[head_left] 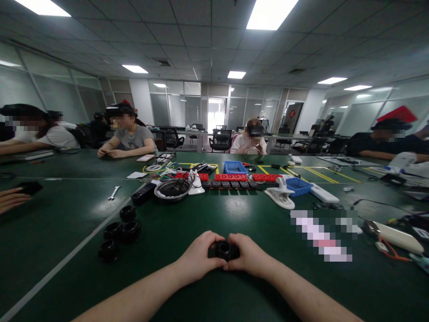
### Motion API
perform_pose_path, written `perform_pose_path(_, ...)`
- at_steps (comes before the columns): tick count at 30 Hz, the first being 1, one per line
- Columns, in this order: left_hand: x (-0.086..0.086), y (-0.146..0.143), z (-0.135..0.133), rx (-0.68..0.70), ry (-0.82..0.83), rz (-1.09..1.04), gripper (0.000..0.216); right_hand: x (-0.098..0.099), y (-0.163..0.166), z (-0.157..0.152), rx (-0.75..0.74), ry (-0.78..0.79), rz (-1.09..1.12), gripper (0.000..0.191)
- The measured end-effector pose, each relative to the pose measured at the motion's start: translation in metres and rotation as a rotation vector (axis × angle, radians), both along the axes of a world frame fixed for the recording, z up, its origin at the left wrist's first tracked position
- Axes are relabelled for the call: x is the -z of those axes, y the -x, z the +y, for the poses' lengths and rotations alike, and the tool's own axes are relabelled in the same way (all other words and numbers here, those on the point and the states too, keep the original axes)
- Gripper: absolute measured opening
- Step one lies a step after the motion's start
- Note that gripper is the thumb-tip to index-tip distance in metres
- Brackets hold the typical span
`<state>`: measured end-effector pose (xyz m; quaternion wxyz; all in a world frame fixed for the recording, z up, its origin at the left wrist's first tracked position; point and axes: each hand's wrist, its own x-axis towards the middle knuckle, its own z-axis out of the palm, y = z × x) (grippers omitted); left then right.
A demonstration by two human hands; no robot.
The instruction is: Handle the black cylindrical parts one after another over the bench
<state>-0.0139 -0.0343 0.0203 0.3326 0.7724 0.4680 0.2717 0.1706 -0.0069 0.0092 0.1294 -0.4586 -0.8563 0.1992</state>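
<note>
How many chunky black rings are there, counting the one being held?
5: the held ring, between the left hand and right hand; leftward on the table, the back ring, the middle left ring, the middle right ring, and the front ring. Clutter might hide more.

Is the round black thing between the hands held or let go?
Held: the left hand and right hand grip the round black thing from both sides. Can't tell if it touches the table.
</note>
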Motion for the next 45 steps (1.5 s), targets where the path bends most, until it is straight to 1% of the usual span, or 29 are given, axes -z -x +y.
perform_pose_path(2, 0.005, -0.003, 0.000, -0.084, -0.009, -0.020, 0.033, 0.001, 0.007, -0.004, 0.070, -0.069, -0.025, 0.039)
perform_pose_path(4, 0.009, -0.006, 0.000, -0.136, -0.033, -0.031, 0.033, 0.000, 0.011, -0.008, 0.106, -0.125, -0.038, 0.037)
perform_pose_path(5, 0.011, -0.006, 0.000, -0.142, -0.047, -0.029, 0.033, -0.001, 0.012, -0.009, 0.108, -0.138, -0.038, 0.038)
perform_pose_path(7, 0.011, -0.006, 0.000, -0.126, -0.076, -0.019, 0.035, -0.003, 0.010, -0.009, 0.074, -0.134, -0.031, 0.045)
perform_pose_path(9, 0.010, -0.003, 0.001, -0.102, -0.089, -0.022, 0.044, -0.007, 0.004, -0.007, 0.009, -0.094, -0.011, 0.055)
perform_pose_path(11, 0.008, 0.000, 0.002, -0.083, -0.092, -0.039, 0.053, -0.010, -0.002, -0.004, -0.068, -0.019, 0.021, 0.058)
perform_pose_path(13, 0.005, 0.003, 0.004, -0.043, -0.094, -0.055, 0.053, -0.013, -0.007, 0.000, -0.123, 0.055, 0.053, 0.051)
perform_pose_path(15, 0.004, 0.005, 0.006, 0.011, -0.081, -0.072, 0.047, -0.013, -0.010, 0.003, -0.140, 0.101, 0.069, 0.039)
perform_pose_path(18, 0.004, 0.006, 0.009, 0.034, -0.008, -0.098, 0.044, -0.009, -0.009, 0.007, -0.086, 0.122, 0.073, 0.032)
perform_pose_path(22, 0.007, 0.003, 0.010, -0.005, 0.014, -0.080, 0.046, 0.002, 0.000, 0.007, 0.056, 0.093, 0.054, 0.038)
perform_pose_path(24, 0.008, 0.000, 0.009, -0.056, 0.001, -0.071, 0.045, 0.006, 0.007, 0.004, 0.117, 0.029, 0.028, 0.040)
perform_pose_path(26, 0.007, -0.001, 0.008, -0.106, -0.010, -0.081, 0.042, 0.005, 0.012, -0.001, 0.133, -0.051, 0.015, 0.040)
perform_pose_path(28, 0.005, -0.001, 0.007, -0.108, -0.015, -0.094, 0.042, 0.002, 0.013, -0.003, 0.083, -0.065, 0.040, 0.044)
perform_pose_path(30, 0.002, 0.001, 0.009, -0.063, -0.008, -0.098, 0.044, -0.004, 0.010, -0.001, -0.007, 0.030, 0.092, 0.049)
perform_pose_path(33, 0.000, 0.006, 0.013, 0.013, 0.000, -0.085, 0.048, -0.011, 0.000, 0.007, -0.117, 0.197, 0.151, 0.042)
perform_pose_path(35, 0.001, 0.008, 0.015, 0.043, -0.013, -0.074, 0.048, -0.011, -0.004, 0.012, -0.121, 0.241, 0.171, 0.037)
perform_pose_path(36, 0.002, 0.008, 0.015, 0.046, -0.021, -0.068, 0.048, -0.010, -0.004, 0.013, -0.098, 0.241, 0.172, 0.034)
perform_pose_path(37, 0.003, 0.007, 0.015, 0.035, -0.025, -0.061, 0.047, -0.008, -0.003, 0.013, -0.060, 0.223, 0.161, 0.032)
perform_pose_path(39, 0.006, 0.005, 0.015, -0.029, -0.017, -0.048, 0.045, -0.003, 0.004, 0.010, 0.033, 0.130, 0.102, 0.031)
perform_pose_path(42, 0.008, 0.001, 0.014, -0.152, -0.007, -0.050, 0.041, 0.002, 0.016, 0.003, 0.145, -0.092, -0.022, 0.030)
perform_pose_path(43, 0.008, 0.001, 0.014, -0.164, -0.016, -0.061, 0.040, 0.003, 0.019, 0.000, 0.160, -0.148, -0.050, 0.029)
perform_pose_path(45, 0.008, 0.001, 0.013, -0.144, -0.041, -0.086, 0.040, 0.001, 0.021, -0.003, 0.163, -0.199, -0.063, 0.033)
